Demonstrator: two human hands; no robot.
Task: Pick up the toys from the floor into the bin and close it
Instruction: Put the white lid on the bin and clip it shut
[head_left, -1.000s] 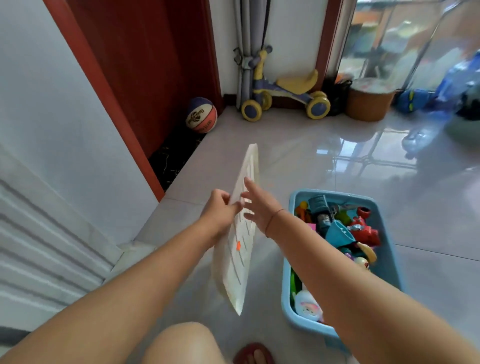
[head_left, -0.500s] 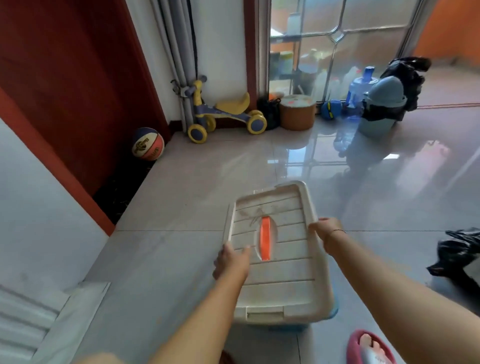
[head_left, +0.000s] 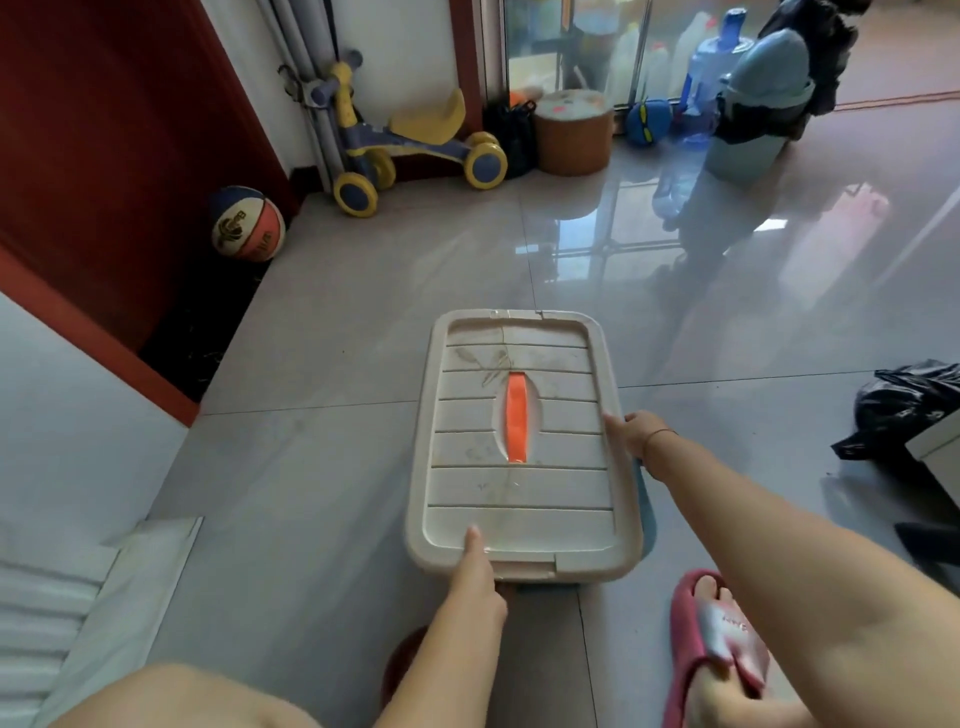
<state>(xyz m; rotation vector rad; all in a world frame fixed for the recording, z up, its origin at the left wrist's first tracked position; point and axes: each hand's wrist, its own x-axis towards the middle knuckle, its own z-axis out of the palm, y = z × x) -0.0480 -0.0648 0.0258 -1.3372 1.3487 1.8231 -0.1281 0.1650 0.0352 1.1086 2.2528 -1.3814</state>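
Closing is the step in hand: the cream lid lies on the blue bin at centre floor, left hand gripping its 6 o'clock edge, right hand clasping the 3 o'clock rim; pressing the edges down probably comes next

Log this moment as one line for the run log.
stage: closing bin | lid: flat on blue bin | left hand: near lid edge | right hand: right lid edge

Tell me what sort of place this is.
Most likely a room in a family home with a child. A ride-on scooter and a basketball sit by the wall on the glossy tiled floor, and water jugs stand behind a glass door.
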